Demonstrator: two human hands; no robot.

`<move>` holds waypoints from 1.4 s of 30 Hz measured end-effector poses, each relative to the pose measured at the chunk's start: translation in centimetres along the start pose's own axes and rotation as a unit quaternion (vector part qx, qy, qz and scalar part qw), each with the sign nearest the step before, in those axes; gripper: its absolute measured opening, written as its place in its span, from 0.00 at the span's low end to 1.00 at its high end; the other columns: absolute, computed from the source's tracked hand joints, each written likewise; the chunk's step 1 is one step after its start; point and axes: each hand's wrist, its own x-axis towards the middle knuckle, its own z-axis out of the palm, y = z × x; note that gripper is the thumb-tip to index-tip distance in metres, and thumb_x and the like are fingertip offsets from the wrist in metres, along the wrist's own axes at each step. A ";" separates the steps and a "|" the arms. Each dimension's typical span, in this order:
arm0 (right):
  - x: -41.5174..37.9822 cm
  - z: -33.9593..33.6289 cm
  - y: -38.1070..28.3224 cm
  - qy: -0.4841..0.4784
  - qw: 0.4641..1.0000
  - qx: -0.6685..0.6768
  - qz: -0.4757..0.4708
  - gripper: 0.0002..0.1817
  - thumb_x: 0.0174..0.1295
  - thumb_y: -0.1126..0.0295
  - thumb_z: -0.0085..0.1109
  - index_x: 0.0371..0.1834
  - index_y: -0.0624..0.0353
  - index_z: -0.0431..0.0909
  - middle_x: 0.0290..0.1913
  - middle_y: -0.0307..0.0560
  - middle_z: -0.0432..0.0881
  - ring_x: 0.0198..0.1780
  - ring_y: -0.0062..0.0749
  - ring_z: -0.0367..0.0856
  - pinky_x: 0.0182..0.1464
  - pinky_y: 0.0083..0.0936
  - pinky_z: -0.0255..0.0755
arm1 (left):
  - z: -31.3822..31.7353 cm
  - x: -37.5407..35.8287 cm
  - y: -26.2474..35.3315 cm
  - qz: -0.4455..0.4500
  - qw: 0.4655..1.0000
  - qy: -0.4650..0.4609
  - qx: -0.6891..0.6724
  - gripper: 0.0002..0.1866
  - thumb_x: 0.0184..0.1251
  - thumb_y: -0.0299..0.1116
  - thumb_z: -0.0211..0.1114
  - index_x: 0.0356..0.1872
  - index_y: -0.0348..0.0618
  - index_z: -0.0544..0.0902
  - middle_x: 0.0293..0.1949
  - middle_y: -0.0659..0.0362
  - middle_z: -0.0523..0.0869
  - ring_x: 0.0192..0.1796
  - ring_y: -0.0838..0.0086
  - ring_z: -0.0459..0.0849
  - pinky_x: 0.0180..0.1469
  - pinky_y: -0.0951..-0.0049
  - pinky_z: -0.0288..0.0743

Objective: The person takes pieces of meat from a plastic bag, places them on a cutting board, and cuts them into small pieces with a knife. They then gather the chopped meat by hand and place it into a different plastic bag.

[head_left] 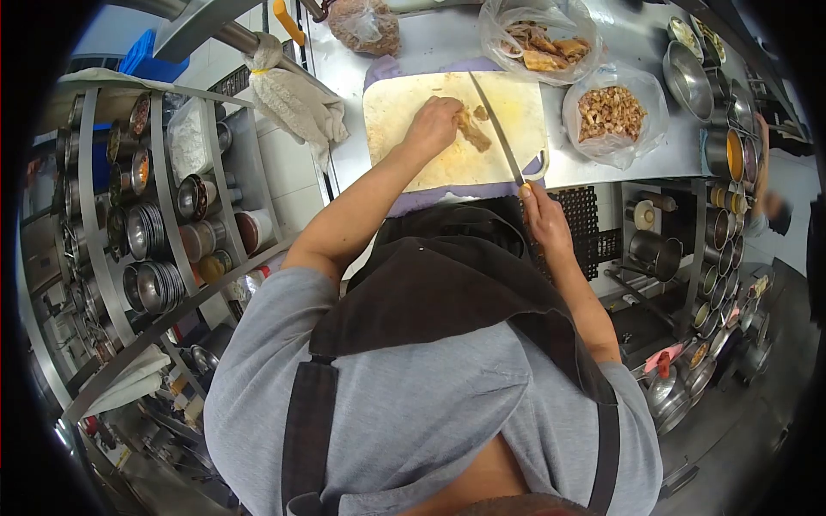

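Observation:
A worn whitish cutting board (pixel 400 168) lies on a purple cloth (pixel 413 200) on the steel counter. My left hand (pixel 433 127) has its fingers curled down at the left end of a brown strip of cooked meat (pixel 472 132); the fingertips are partly hidden. Beside the strip lies a small brown scrap (pixel 480 113). My right hand (pixel 547 225) is wrapped round the orange-yellow handle of a long knife (pixel 502 138). Its blade points away from me across the board, just right of the meat.
Behind the board sits a plastic bag of larger meat pieces (pixel 551 56). A bag of diced meat (pixel 613 116) stands at the right, near steel bowls (pixel 688 82). Another tied bag (pixel 365 26) rests at the back left. A towel (pixel 288 95) hangs from a rail. A person's arm (pixel 761 163) shows far right.

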 end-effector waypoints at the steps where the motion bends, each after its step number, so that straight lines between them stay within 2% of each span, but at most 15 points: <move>1: 0.3 0.1 0.0 -0.003 1.000 -0.002 -0.023 0.20 0.76 0.55 0.47 0.55 0.59 0.77 0.31 0.66 0.81 0.40 0.65 0.81 0.42 0.49 0.72 | 0.0 -0.1 0.2 -0.002 1.000 0.001 0.000 0.10 0.58 0.26 0.65 0.42 0.38 0.83 0.43 0.49 0.85 0.49 0.51 0.81 0.54 0.59 0.76; 4: 0.9 0.1 -0.4 -0.019 0.998 -0.006 -0.051 0.20 0.76 0.55 0.47 0.55 0.60 0.77 0.34 0.68 0.82 0.42 0.66 0.81 0.43 0.49 0.72 | -0.3 -0.5 0.9 -0.008 0.999 0.017 -0.025 0.10 0.58 0.27 0.66 0.42 0.38 0.83 0.44 0.49 0.86 0.47 0.51 0.81 0.53 0.57 0.76; 8: 1.4 -0.1 -0.4 -0.041 0.997 -0.036 -0.054 0.20 0.76 0.54 0.47 0.56 0.59 0.76 0.38 0.68 0.82 0.45 0.67 0.80 0.46 0.51 0.72 | -0.4 -0.4 1.2 -0.023 0.999 0.016 0.041 0.10 0.57 0.27 0.67 0.41 0.38 0.83 0.42 0.50 0.85 0.47 0.53 0.80 0.52 0.58 0.75; 18: 3.6 -1.0 -1.2 -0.114 0.989 -0.067 -0.063 0.20 0.76 0.54 0.44 0.57 0.58 0.73 0.38 0.70 0.82 0.46 0.68 0.80 0.46 0.53 0.72 | 0.1 0.0 0.7 0.004 0.998 -0.020 0.056 0.09 0.57 0.26 0.67 0.39 0.37 0.83 0.41 0.50 0.84 0.47 0.54 0.79 0.53 0.59 0.74; 20: 5.2 0.4 -0.4 -0.086 0.989 -0.065 -0.105 0.20 0.77 0.53 0.43 0.57 0.57 0.73 0.37 0.72 0.82 0.45 0.69 0.80 0.46 0.54 0.72 | 0.1 0.0 0.7 0.005 0.998 -0.028 0.055 0.09 0.57 0.26 0.66 0.39 0.37 0.82 0.41 0.50 0.84 0.47 0.54 0.79 0.53 0.59 0.74; 23: 8.0 2.4 -2.3 -0.075 0.988 -0.097 -0.092 0.20 0.77 0.53 0.42 0.57 0.57 0.73 0.37 0.73 0.82 0.45 0.69 0.80 0.47 0.55 0.72 | -0.1 0.3 0.9 0.007 0.998 -0.037 0.057 0.09 0.56 0.25 0.66 0.39 0.37 0.82 0.40 0.50 0.84 0.47 0.53 0.79 0.53 0.59 0.74; 25: 8.7 2.8 -2.9 -0.066 0.991 -0.068 -0.099 0.20 0.77 0.53 0.42 0.57 0.57 0.73 0.37 0.73 0.82 0.45 0.69 0.80 0.47 0.55 0.71 | -0.4 0.4 0.8 0.011 0.997 -0.043 0.061 0.09 0.56 0.25 0.66 0.39 0.37 0.82 0.39 0.50 0.84 0.47 0.53 0.79 0.53 0.59 0.73; 28: 8.7 2.9 -2.9 -0.054 0.992 -0.041 -0.102 0.21 0.77 0.53 0.42 0.56 0.58 0.74 0.38 0.73 0.82 0.45 0.69 0.80 0.48 0.55 0.71 | -0.5 0.5 1.1 0.013 0.998 -0.037 0.049 0.09 0.56 0.25 0.66 0.39 0.36 0.82 0.40 0.49 0.84 0.47 0.53 0.79 0.53 0.58 0.74; 32: 7.1 2.0 -2.5 -0.042 0.994 -0.034 -0.094 0.21 0.77 0.53 0.42 0.57 0.59 0.74 0.38 0.72 0.82 0.45 0.69 0.80 0.48 0.54 0.71 | -1.1 0.1 1.9 -0.029 0.999 -0.024 0.038 0.10 0.57 0.25 0.67 0.39 0.35 0.82 0.41 0.48 0.85 0.46 0.52 0.80 0.52 0.58 0.74; 34: 5.5 0.7 -2.4 -0.062 0.994 -0.038 -0.087 0.21 0.77 0.54 0.42 0.57 0.59 0.74 0.38 0.71 0.82 0.45 0.69 0.80 0.48 0.53 0.71 | -1.2 -0.1 2.0 -0.055 0.998 -0.021 0.037 0.09 0.57 0.26 0.67 0.39 0.35 0.83 0.41 0.48 0.85 0.46 0.52 0.80 0.52 0.58 0.74; 42: 5.5 0.6 -1.8 -0.113 0.988 -0.073 -0.075 0.20 0.77 0.54 0.42 0.56 0.59 0.73 0.37 0.72 0.82 0.45 0.69 0.80 0.48 0.55 0.71 | -0.7 -0.1 0.8 0.006 0.999 -0.032 0.043 0.07 0.56 0.25 0.66 0.36 0.37 0.82 0.38 0.49 0.85 0.45 0.53 0.80 0.52 0.58 0.74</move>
